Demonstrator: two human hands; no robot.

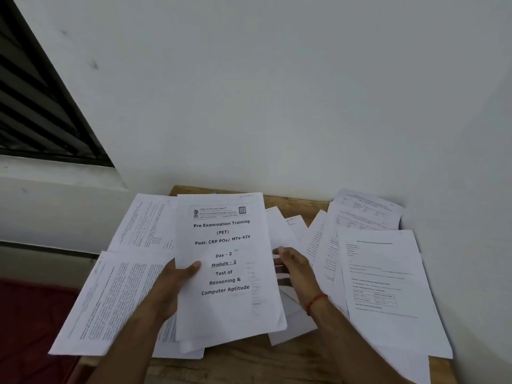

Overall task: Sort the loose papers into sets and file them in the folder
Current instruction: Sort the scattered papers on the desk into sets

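Holding up a stack of papers (224,273), the left hand (171,284) has its thumb on the front page and its fingers curled round the back. The front page says "Pre Examination Training" and "Day - 2, Module - 2" in big letters. The stack sits between the two hands, lifted a little above the desk (249,361).

The right hand (295,268) is just beside the right edge of the stack. Its fingertips go behind that edge, so I cannot tell if it is pinching a sheet or only touching one. A red thread (315,300) is tied round that wrist.

Lots of loose papers (388,286) lie all over the desk. Some lie to the left of the left hand. Some are past the fingertips, close to the wall (304,106). A big bunch spreads out to the right of the right hand. Many lie crooked, one on top of another, and a few hang over the desk edge.

I think the job is near its start. The stack in the left hand looks like one set, with its title page on top. Most of the pages are not sorted into sets. No folder shows anywhere, so I think nothing is filed yet. What is left is a lot: pick up the other pages, match them into sets, then put each set in the folder.
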